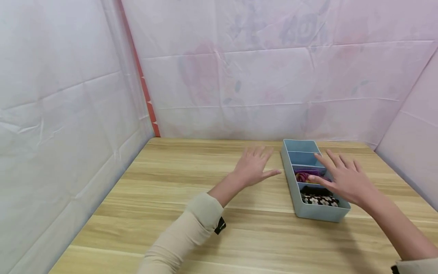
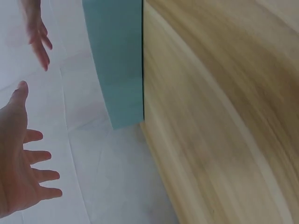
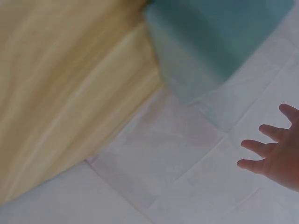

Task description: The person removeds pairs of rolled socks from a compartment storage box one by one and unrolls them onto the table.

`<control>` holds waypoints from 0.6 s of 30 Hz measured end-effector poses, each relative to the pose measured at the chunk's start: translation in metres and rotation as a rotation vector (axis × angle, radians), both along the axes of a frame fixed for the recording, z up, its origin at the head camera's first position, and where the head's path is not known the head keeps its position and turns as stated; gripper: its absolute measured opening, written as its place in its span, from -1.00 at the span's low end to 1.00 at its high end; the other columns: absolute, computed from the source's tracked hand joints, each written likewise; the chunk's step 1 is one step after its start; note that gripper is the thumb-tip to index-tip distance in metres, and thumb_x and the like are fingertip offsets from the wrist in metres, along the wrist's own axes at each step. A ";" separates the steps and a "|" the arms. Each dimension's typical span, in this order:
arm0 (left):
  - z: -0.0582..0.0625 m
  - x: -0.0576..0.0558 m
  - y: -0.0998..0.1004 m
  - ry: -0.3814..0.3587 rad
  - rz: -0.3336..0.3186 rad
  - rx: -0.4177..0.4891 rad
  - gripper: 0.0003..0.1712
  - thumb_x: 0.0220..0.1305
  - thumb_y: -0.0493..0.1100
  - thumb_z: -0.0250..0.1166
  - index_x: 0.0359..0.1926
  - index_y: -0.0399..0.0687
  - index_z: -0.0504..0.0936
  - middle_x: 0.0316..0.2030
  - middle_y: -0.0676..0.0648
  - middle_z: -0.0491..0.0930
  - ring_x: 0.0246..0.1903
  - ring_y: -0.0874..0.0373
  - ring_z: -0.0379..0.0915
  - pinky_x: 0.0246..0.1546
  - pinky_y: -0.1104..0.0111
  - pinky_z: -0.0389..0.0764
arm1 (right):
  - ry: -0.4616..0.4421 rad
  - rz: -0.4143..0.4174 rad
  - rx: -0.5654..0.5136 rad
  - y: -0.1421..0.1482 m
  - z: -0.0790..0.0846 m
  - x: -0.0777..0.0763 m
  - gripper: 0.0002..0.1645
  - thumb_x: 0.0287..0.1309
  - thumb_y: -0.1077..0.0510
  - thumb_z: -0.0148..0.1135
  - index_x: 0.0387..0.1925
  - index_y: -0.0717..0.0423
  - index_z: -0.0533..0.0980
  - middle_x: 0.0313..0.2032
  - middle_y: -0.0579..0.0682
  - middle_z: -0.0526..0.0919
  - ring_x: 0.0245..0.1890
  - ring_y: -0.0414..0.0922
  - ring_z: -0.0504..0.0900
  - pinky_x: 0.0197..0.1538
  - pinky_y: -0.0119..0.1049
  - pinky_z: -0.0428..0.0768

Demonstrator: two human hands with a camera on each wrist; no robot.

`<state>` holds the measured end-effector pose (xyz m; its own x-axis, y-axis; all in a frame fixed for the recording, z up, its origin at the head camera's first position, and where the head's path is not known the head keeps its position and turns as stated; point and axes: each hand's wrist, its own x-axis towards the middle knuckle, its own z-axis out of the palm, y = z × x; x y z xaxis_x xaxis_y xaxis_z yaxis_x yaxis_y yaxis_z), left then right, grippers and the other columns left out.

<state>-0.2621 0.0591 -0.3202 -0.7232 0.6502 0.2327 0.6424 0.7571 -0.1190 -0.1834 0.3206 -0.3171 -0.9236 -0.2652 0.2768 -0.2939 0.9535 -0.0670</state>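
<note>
A blue-grey box with several compartments (image 1: 297,198) stands on the right half of the table. In its nearest compartment lies a black cloth with white flowers (image 1: 319,200); the one behind holds a purple and red cloth (image 1: 304,176). The two far compartments show bare floors. To the left of the box hovers my left hand (image 1: 251,167), fingers spread, holding nothing. My right hand (image 1: 345,179) hangs over the box's right side with fingers spread and nothing held. Each wrist view shows its own hand, left (image 2: 18,158) and right (image 3: 280,149), apart from the box.
The wooden table (image 1: 164,190) meets a pale sheet wall (image 1: 239,87) at the back. Similar sheets hang at the left (image 1: 68,114) and right (image 1: 414,114). A red strip (image 1: 143,87) runs down the back left corner.
</note>
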 end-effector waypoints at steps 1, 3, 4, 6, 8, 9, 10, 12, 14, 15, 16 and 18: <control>-0.001 0.002 0.004 0.011 -0.019 -0.005 -0.14 0.23 0.44 -0.22 0.38 0.05 0.11 0.33 -0.06 0.07 0.30 0.00 -0.07 0.25 0.14 -0.03 | 0.005 -0.001 0.001 0.005 -0.005 0.003 -0.10 0.13 -0.30 0.07 0.37 0.02 0.07 0.26 0.37 0.07 0.15 0.41 0.06 0.10 0.38 -0.18; -0.003 0.006 0.012 0.009 -0.054 -0.011 -0.17 0.25 0.41 -0.21 0.38 0.04 0.11 0.34 -0.06 0.06 0.31 0.01 -0.08 0.27 0.19 -0.07 | 0.006 -0.002 -0.006 0.013 -0.015 0.010 -0.12 0.14 -0.28 0.08 0.36 0.03 0.09 0.25 0.38 0.09 0.14 0.41 0.07 0.12 0.36 -0.19; -0.004 0.008 0.015 0.000 -0.069 -0.016 -0.18 0.26 0.40 -0.21 0.38 0.04 0.12 0.35 -0.06 0.04 0.32 0.02 -0.10 0.27 0.22 -0.09 | 0.007 0.000 -0.007 0.017 -0.020 0.013 -0.12 0.14 -0.27 0.09 0.36 0.03 0.09 0.24 0.38 0.09 0.14 0.41 0.08 0.13 0.35 -0.20; -0.005 0.013 0.022 -0.010 -0.098 -0.046 -0.21 0.29 0.38 -0.24 0.38 0.04 0.12 0.35 -0.06 0.03 0.33 0.06 -0.13 0.28 0.28 -0.15 | 0.004 0.003 -0.010 0.024 -0.028 0.018 -0.11 0.13 -0.25 0.11 0.37 0.03 0.07 0.24 0.39 0.10 0.14 0.41 0.09 0.15 0.32 -0.23; -0.006 0.017 0.029 -0.008 -0.121 -0.083 -0.23 0.31 0.36 -0.28 0.37 0.05 0.14 0.34 -0.05 0.06 0.32 0.08 -0.12 0.27 0.32 -0.14 | -0.003 0.009 -0.018 0.030 -0.035 0.023 -0.09 0.13 -0.23 0.11 0.38 0.03 0.03 0.25 0.38 0.08 0.16 0.41 0.07 0.18 0.28 -0.28; -0.006 0.019 0.032 -0.008 -0.133 -0.101 -0.24 0.31 0.35 -0.30 0.37 0.05 0.16 0.34 -0.04 0.07 0.32 0.10 -0.11 0.27 0.35 -0.14 | -0.008 0.013 -0.020 0.032 -0.038 0.026 -0.09 0.14 -0.22 0.11 0.39 0.03 0.01 0.26 0.38 0.07 0.17 0.41 0.05 0.19 0.25 -0.31; -0.007 0.021 0.035 -0.011 -0.142 -0.114 -0.24 0.32 0.35 -0.31 0.36 0.05 0.16 0.33 -0.03 0.09 0.32 0.11 -0.10 0.27 0.36 -0.13 | -0.011 0.018 -0.021 0.034 -0.041 0.027 -0.09 0.15 -0.21 0.11 0.39 0.03 -0.01 0.26 0.38 0.06 0.19 0.40 0.03 0.21 0.23 -0.33; -0.008 0.024 0.039 -0.007 -0.163 -0.132 -0.25 0.32 0.35 -0.32 0.35 0.04 0.19 0.32 -0.02 0.13 0.30 0.13 -0.06 0.26 0.38 -0.08 | -0.027 0.027 -0.030 0.036 -0.045 0.030 -0.09 0.16 -0.20 0.11 0.40 0.03 -0.03 0.28 0.37 0.03 0.23 0.38 -0.01 0.22 0.17 -0.38; -0.010 0.028 0.043 0.003 -0.189 -0.147 -0.26 0.32 0.34 -0.30 0.34 0.04 0.21 0.30 0.00 0.17 0.29 0.14 -0.01 0.25 0.39 -0.04 | -0.047 0.032 -0.041 0.037 -0.049 0.031 -0.08 0.17 -0.19 0.10 0.41 0.03 -0.05 0.29 0.36 0.01 0.26 0.34 -0.06 0.23 0.13 -0.43; -0.010 0.030 0.045 0.015 -0.199 -0.160 -0.27 0.32 0.34 -0.30 0.33 0.05 0.22 0.29 0.01 0.18 0.28 0.16 0.01 0.24 0.40 -0.02 | -0.057 0.034 -0.045 0.037 -0.050 0.031 -0.06 0.17 -0.19 0.10 0.41 0.03 -0.07 0.30 0.36 0.00 0.27 0.34 -0.07 0.23 0.12 -0.44; -0.011 0.032 0.047 0.021 -0.208 -0.170 -0.28 0.32 0.34 -0.29 0.33 0.06 0.23 0.28 0.03 0.20 0.27 0.18 0.03 0.24 0.41 -0.01 | -0.066 0.035 -0.051 0.037 -0.051 0.031 -0.05 0.16 -0.19 0.11 0.42 0.03 -0.09 0.30 0.36 -0.01 0.27 0.34 -0.06 0.23 0.11 -0.44; -0.013 0.035 0.050 0.038 -0.231 -0.193 -0.30 0.34 0.31 -0.29 0.32 0.06 0.25 0.26 0.06 0.23 0.25 0.21 0.06 0.23 0.44 -0.01 | -0.091 0.036 -0.065 0.037 -0.053 0.031 -0.02 0.15 -0.19 0.12 0.42 0.02 -0.13 0.30 0.37 -0.02 0.25 0.35 -0.04 0.23 0.14 -0.42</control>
